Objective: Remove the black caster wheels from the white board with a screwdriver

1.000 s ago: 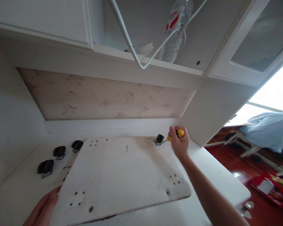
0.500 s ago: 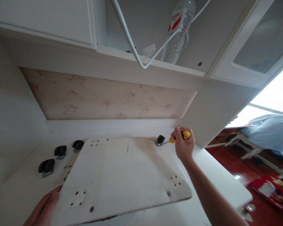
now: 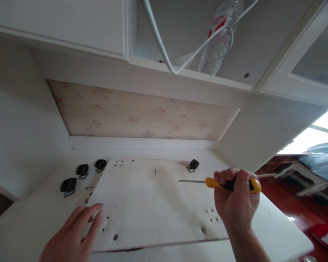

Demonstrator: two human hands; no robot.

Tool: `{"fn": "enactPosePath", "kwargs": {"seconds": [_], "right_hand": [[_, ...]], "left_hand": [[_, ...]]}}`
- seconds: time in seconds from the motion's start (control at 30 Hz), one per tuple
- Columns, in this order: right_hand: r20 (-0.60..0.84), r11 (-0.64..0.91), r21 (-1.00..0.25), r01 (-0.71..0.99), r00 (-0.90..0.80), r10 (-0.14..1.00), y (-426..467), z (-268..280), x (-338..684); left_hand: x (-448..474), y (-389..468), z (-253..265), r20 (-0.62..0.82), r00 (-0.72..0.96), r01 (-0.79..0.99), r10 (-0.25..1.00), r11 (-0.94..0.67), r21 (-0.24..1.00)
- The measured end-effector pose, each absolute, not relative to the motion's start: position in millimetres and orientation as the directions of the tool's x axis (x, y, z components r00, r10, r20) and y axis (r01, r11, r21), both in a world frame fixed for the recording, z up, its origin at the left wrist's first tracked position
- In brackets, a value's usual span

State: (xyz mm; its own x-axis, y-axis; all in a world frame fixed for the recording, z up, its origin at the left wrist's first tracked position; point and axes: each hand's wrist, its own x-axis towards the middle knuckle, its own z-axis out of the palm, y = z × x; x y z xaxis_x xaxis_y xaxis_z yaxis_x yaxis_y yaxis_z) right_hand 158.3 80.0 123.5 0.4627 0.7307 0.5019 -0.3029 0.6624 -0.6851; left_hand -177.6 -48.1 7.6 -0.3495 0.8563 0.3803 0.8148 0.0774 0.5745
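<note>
My right hand (image 3: 236, 198) is wrapped round the yellow and black handle of a screwdriver (image 3: 192, 181). Its shaft points left above a white board (image 3: 142, 203), the tip apart from any screw. At the board's far right corner stands a black caster (image 3: 193, 165) on a metal plate. Over the board's near left corner is my left hand (image 3: 73, 233), slightly blurred, thumb and fingers apart with nothing seen between them. Groups of screw holes mark the board's corners. To its left, three loose casters (image 3: 68, 186) lie on the white desktop (image 3: 278, 225).
Several small dark screws (image 3: 89, 194) lie beside the board's left edge. Above hangs a white cable (image 3: 158, 40) in front of a shelf with a plastic bottle (image 3: 218, 40). White cabinet panels enclose both sides. A red case (image 3: 326, 233) is on the floor at right.
My right hand has drawn the screwdriver away from the far right caster, toward me. My left hand has lifted from the board's left edge and moved right over its corner. The view has shifted slightly.
</note>
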Motion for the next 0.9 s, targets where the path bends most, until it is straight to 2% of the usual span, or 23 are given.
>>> {"fn": "enactPosePath", "kwargs": {"seconds": [0.07, 0.1, 0.17, 0.37, 0.77, 0.9], "right_hand": [[0.469, 0.641, -0.678, -0.359, 0.460, 0.754, 67.3, 119.1, 146.0], [0.448, 0.625, -0.675, -0.391, 0.456, 0.769, 61.1, 117.0, 139.4], [0.392, 0.582, -0.673, -0.457, 0.447, 0.804, 50.0, 113.5, 126.8], [0.286, 0.521, -0.658, -0.544, 0.459, 0.841, 32.3, 111.6, 106.4], [0.288, 0.479, -0.678, -0.558, 0.398, 0.871, 30.0, 110.7, 101.1], [0.341, 0.518, -0.669, -0.533, 0.399, 0.851, 30.5, 110.0, 100.2]], "left_hand": [[-142.9, -41.4, 24.5, 0.501, -0.087, 0.853, 0.861, -0.195, 0.484], [-125.9, -37.1, 32.0, 0.522, -0.003, 0.846, 0.853, -0.276, 0.457], [-97.0, -27.1, 42.9, 0.530, 0.069, 0.847, 0.845, -0.331, 0.417], [-67.0, -2.7, 41.3, 0.517, 0.086, 0.901, 0.852, -0.288, 0.325], [-68.5, 0.6, 31.5, 0.554, 0.095, 0.939, 0.827, -0.259, 0.226], [-72.0, 1.8, 34.8, 0.576, 0.122, 0.952, 0.809, -0.259, 0.163]]}}
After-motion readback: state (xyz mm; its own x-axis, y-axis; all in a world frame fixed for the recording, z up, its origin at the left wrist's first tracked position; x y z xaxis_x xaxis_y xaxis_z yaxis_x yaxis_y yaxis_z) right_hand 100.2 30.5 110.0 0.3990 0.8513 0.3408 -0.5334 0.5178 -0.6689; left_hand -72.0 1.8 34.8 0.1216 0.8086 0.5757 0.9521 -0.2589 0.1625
